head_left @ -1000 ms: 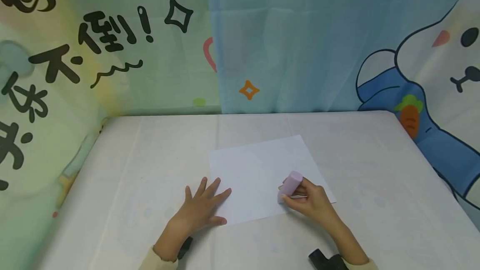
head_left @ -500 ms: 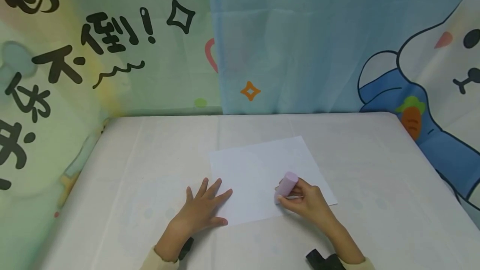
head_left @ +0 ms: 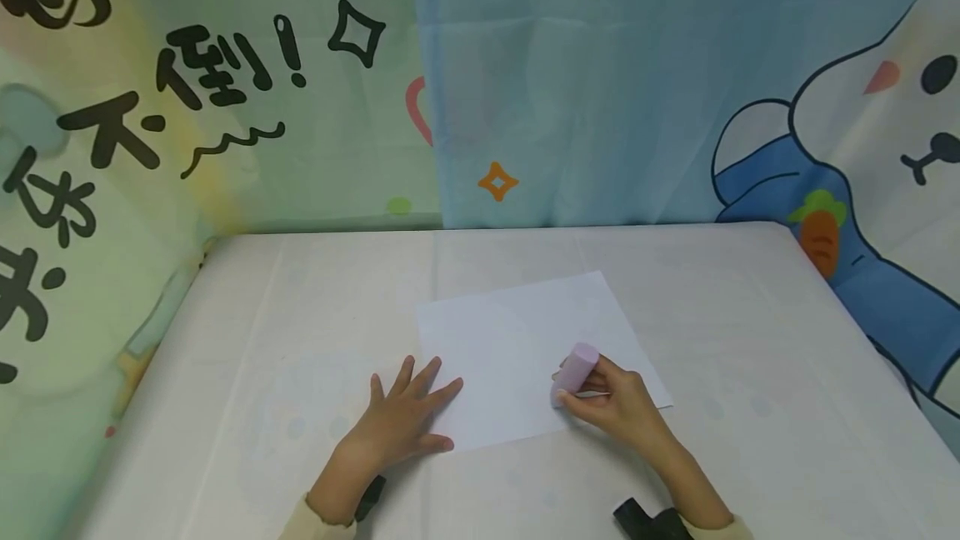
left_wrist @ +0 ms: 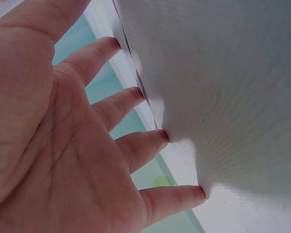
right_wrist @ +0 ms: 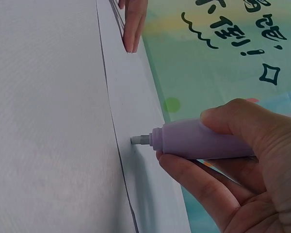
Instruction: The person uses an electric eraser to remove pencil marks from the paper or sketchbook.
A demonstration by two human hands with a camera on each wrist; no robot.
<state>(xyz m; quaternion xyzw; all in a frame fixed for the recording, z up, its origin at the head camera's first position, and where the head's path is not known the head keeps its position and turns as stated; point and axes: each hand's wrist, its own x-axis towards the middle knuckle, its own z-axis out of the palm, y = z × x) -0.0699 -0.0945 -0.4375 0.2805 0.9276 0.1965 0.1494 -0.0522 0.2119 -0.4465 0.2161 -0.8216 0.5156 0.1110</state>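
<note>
A white sheet of paper (head_left: 517, 348) lies slightly turned on the table. My left hand (head_left: 401, 419) rests at its left edge, fingers spread; in the left wrist view the fingertips (left_wrist: 160, 136) press down on the paper's edge and the cloth. In my right hand (head_left: 618, 398) I pinch a thick lilac marker (head_left: 576, 373) between thumb and fingers, over the lower right part of the sheet. The right wrist view shows the marker (right_wrist: 194, 138) uncapped, its pale nib at the paper (right_wrist: 157, 184), seemingly touching it. No marks are discernible on the paper.
A white cloth (head_left: 300, 290) covers the table. Behind it hangs a printed curtain (head_left: 585, 90) with dark lettering at left and a cartoon bear at right. Black wrist straps (head_left: 652, 519) show near both sleeves.
The marker and my right hand have shifted very slightly left over the paper and the marker's top end has tilted a little. My left hand and the sheet stay in place.
</note>
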